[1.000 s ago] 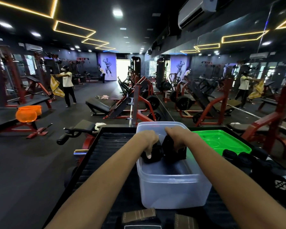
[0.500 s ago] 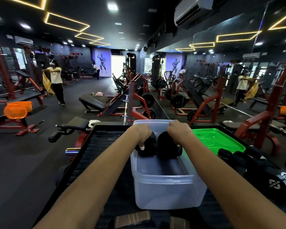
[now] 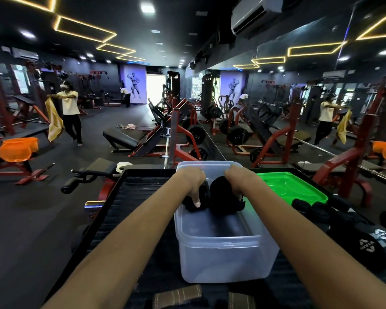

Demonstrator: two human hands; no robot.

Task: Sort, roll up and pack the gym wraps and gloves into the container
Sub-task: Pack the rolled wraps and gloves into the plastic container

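A clear plastic container [image 3: 221,259] stands on the black table in front of me. Both my hands reach into its far end. My left hand [image 3: 191,182] grips a black rolled wrap [image 3: 191,205], thumb pointing down over it. Beside it, my right hand [image 3: 236,180] grips a second black rolled wrap [image 3: 223,197]. The two rolls touch side by side inside the container. More black rolled wraps [image 3: 310,208] and black gloves with white logos [image 3: 370,241] lie to the right on the table. Two brown striped wraps [image 3: 178,296] lie at the near edge.
The green container lid [image 3: 288,188] lies to the right behind the container. The black ribbed table [image 3: 125,208] has a raised rim. Beyond are red gym machines, benches, a mirror wall on the right and a person with a yellow cloth [image 3: 54,121] at far left.
Both hands have stayed on the two black rolls at the container's far end, pushing them slightly lower. The camera view has shifted a little.
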